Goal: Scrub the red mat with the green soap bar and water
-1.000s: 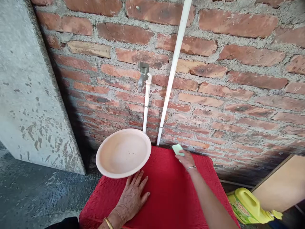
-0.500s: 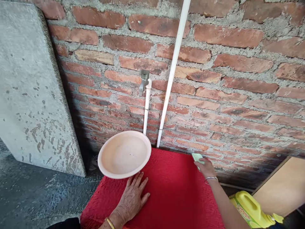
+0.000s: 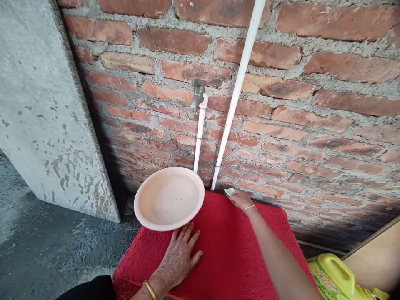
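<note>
A red plush cloth (image 3: 231,250) lies spread in front of me. My left hand (image 3: 179,256), with a gold bangle at the wrist, rests flat on it, fingers spread. Its fingertips reach the near rim of a pale pink basin (image 3: 170,200), which sits at the cloth's far left corner with a few dark specks inside. At the far edge by the wall, my right hand (image 3: 241,200), wearing a silver bangle, is closed around what looks like a pale green brush (image 3: 229,192). The fingers hide most of it, and its underside cannot be seen.
A brick wall (image 3: 281,129) rises behind the cloth, with a metal tap (image 3: 196,98) and white pipes (image 3: 234,100). On the left leans a concrete slab (image 3: 62,108) over the wet dark floor (image 3: 75,246). A yellow jug (image 3: 336,275) and a wooden board (image 3: 379,258) stand at right.
My right hand has moved left along the cloth's far edge with the pale green brush, closer to the pipes. The left hand stays flat. The view has shifted slightly closer.
</note>
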The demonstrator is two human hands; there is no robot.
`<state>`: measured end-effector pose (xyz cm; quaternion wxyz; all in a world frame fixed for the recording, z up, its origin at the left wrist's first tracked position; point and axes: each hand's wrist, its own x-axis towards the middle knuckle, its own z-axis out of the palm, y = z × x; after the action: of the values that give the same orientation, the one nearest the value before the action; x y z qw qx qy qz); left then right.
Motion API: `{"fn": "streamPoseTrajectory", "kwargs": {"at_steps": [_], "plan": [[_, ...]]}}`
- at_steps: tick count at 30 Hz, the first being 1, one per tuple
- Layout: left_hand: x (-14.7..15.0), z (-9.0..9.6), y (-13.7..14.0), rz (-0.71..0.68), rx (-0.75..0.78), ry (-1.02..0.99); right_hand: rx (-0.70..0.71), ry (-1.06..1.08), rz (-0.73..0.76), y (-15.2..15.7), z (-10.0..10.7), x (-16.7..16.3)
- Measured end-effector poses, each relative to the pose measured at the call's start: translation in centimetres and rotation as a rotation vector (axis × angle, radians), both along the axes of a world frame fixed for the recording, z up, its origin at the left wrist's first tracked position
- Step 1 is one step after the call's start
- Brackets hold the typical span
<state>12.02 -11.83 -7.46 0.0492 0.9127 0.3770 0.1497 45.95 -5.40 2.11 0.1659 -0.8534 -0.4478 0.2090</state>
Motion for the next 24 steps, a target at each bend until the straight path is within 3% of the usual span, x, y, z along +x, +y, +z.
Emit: {"fn": "streamPoseTrajectory", "kwargs": {"at_steps": [3,7,11,15,24], "plan": [[0.1,0.2,0.0,-0.003,0.005,0.009,-0.046,-0.058,-0.094,-3.1,1.4,5.1],[0.2,0.4,0.1,-0.002,0.006,0.004,-0.103,-0.158,-0.338,-9.3,3.2,11.0],[0.2,0.5,0.1,-0.004,-0.001,0.0,-0.094,-0.211,-0.537,-14.5,3.7,12.3],[0.3,0.7,0.1,0.004,-0.014,-0.006,0.036,-0.191,-0.475,-14.9,2.5,8.2],[0.2,1.5,0.0,-0.006,-0.053,0.015,0.223,-0.008,0.001,-6.2,-2.4,-11.4]]}}
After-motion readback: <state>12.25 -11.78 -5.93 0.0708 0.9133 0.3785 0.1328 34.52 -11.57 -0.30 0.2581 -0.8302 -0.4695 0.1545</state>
